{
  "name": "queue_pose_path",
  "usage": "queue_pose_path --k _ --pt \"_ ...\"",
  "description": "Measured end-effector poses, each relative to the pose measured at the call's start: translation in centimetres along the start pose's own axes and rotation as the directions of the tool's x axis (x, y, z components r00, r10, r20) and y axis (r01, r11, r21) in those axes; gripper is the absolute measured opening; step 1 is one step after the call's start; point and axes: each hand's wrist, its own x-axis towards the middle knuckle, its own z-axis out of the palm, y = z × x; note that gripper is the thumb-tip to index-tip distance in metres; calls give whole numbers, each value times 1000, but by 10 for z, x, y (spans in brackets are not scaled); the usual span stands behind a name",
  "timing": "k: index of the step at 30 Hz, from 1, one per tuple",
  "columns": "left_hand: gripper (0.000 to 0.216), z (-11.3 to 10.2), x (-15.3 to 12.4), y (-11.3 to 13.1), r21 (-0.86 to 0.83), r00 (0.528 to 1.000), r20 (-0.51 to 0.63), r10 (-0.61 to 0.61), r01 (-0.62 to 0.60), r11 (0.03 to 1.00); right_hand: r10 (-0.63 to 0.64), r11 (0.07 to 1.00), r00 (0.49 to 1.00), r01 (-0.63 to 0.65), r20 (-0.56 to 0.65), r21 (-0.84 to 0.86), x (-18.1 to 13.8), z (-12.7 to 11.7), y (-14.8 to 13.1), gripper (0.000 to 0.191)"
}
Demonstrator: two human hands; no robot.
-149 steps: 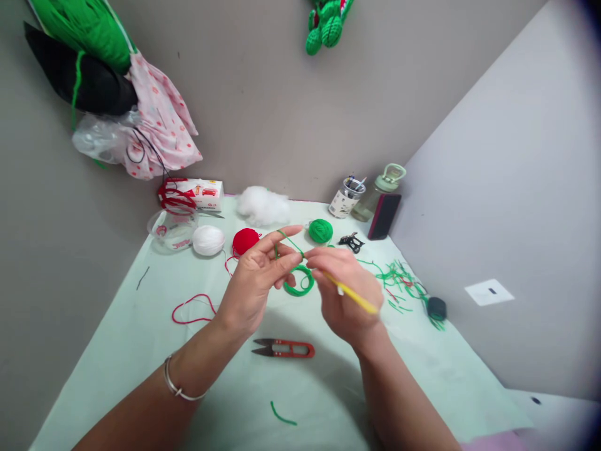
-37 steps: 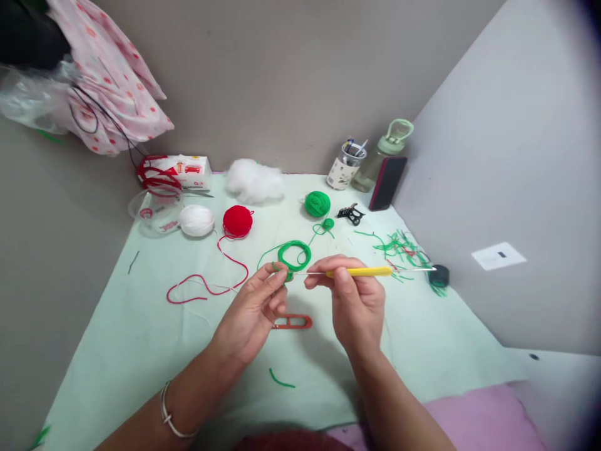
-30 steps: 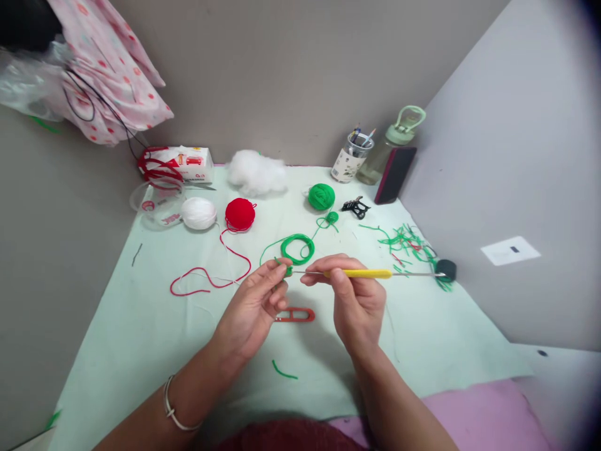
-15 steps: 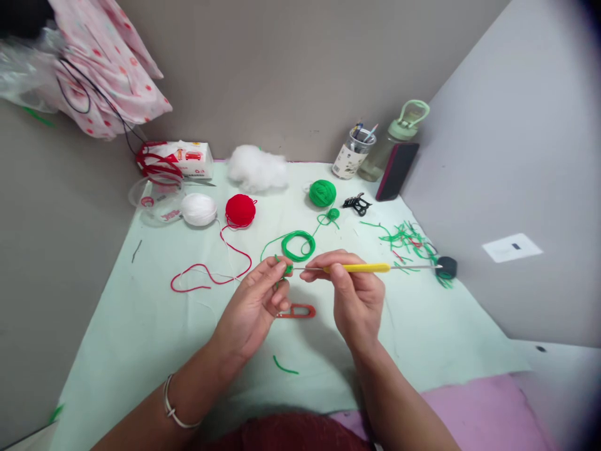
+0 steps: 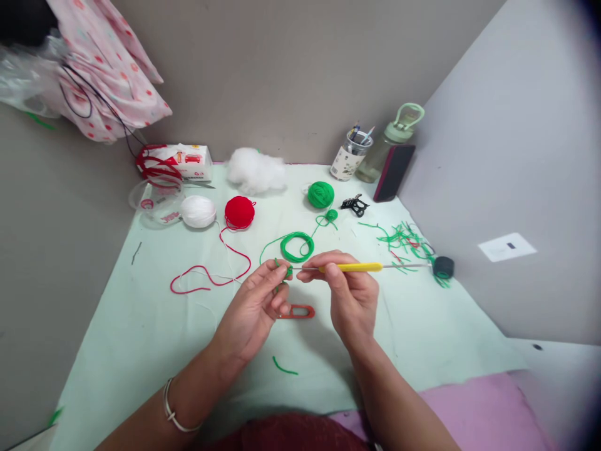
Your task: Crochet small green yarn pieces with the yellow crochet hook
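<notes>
My left hand is closed, pinching a small piece of green crochet work between thumb and fingertips. In my right hand is a crochet hook with a yellow grip, held like a pen; its thin metal tip points left and meets the green piece. A green strand runs from the left hand to a loose coil of green yarn just beyond the hands. An orange-red pin-shaped holder lies below them, partly hidden by the left fingers.
Behind are balls of white yarn, red yarn and green yarn, plus white stuffing. Green scraps and a dark round object lie right. A bottle, phone and pen cup stand at the back.
My right hand and the hook have shifted slightly left, closer to the green piece. The left hand stays nearly in place, still pinching it.
</notes>
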Motion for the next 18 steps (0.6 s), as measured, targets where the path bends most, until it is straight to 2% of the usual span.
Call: queue_pose_path --k 7,13,18 --pt "22 -1 -1 -1 8 1000 23 -2 2 1000 7 1000 1000 -7 -21 -9 -1 -1 1 19" --pt "25 1 -1 1 5 1000 12 -1 1 1000 9 1000 1000 -9 -25 -16 0 -2 0 19" --pt "27 1 0 0 15 1000 9 1 -2 1000 -45 996 999 45 6 -75 -2 -1 -1 19"
